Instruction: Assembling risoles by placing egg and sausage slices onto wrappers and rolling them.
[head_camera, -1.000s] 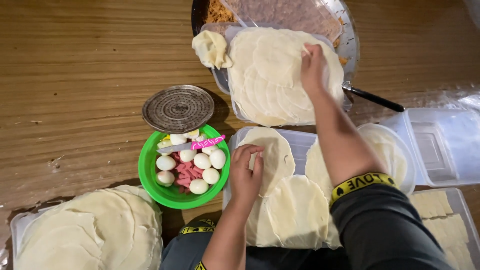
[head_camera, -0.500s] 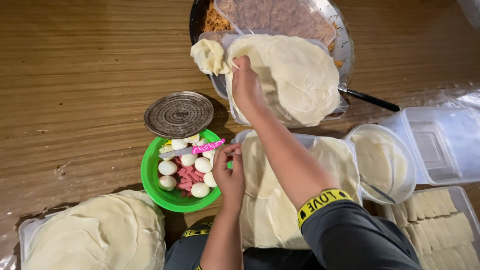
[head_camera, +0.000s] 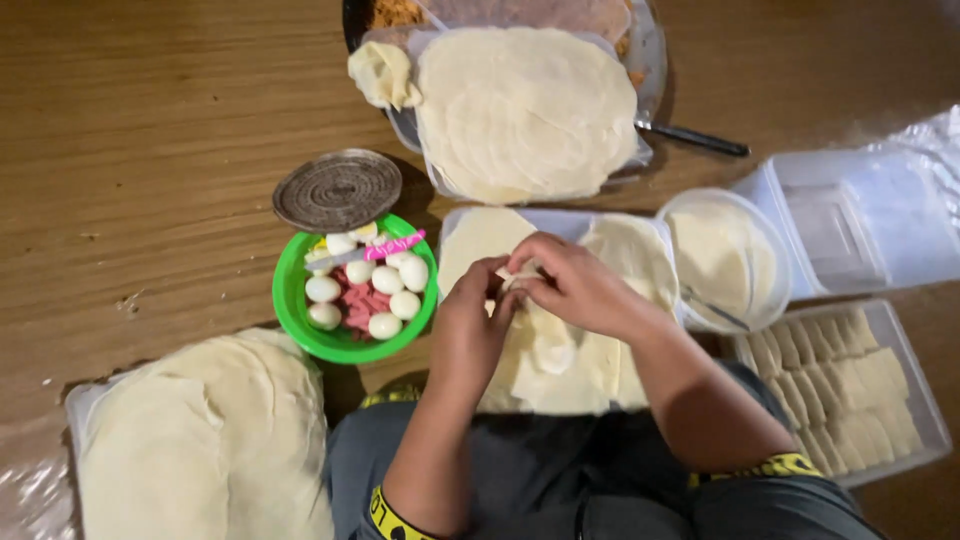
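My left hand (head_camera: 470, 325) and my right hand (head_camera: 575, 290) meet over a tray of thin pale wrapper sheets (head_camera: 560, 365) right in front of me. The fingertips of both hands pinch the edge of one sheet together. A larger stack of round wrappers (head_camera: 525, 105) lies on a tray farther away. To the left stands a green bowl (head_camera: 295, 310) holding small white eggs (head_camera: 388, 280), pink sausage pieces and a pink-handled knife (head_camera: 385, 248).
A round metal lid (head_camera: 337, 188) rests beside the green bowl. A round tub of white paste (head_camera: 725, 262) with a spoon, a tray of rolled pieces (head_camera: 850, 385), a clear lid (head_camera: 865, 220), a pan of filling (head_camera: 520, 12) and another wrapper stack (head_camera: 200, 440) surround me.
My right hand has come back from the far stack of wrappers to the near tray. It now meets my left hand, and both pinch a sheet.
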